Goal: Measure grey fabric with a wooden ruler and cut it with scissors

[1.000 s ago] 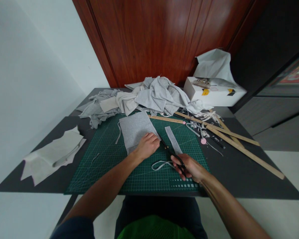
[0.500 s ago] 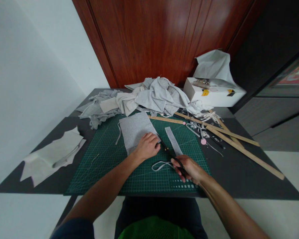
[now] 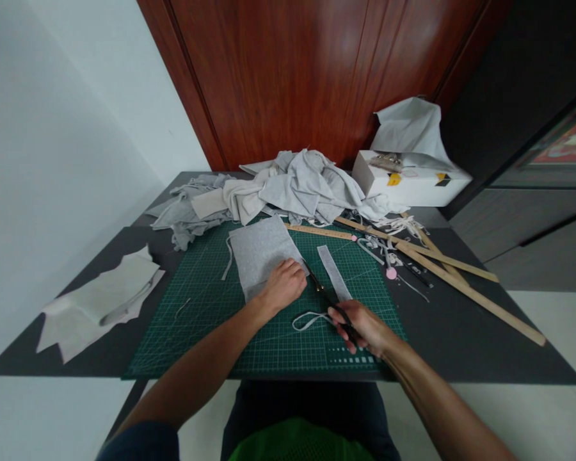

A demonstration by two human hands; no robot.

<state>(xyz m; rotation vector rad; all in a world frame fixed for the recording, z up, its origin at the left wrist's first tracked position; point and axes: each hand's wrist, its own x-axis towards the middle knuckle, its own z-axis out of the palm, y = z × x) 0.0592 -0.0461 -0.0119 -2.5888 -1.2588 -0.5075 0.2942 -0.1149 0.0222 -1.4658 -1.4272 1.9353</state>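
Observation:
A grey fabric piece lies on the green cutting mat. My left hand rests on its lower right part with the fingers curled; whether they pinch the cloth is hidden. My right hand is wrapped round the handles of black scissors, whose blades point up-left and reach the fabric's right edge. Beside the scissors lies a narrow grey strip. A thin loop of grey cloth lies just left of my right hand.
Crumpled grey and cream cloth lines the back. A white box stands back right, near wooden rulers, cords and scraps. Pale folded fabric lies at the left.
My left hand has shifted slightly, its fingers now more curled near the fabric's right edge. The scissors and my right hand have barely moved.

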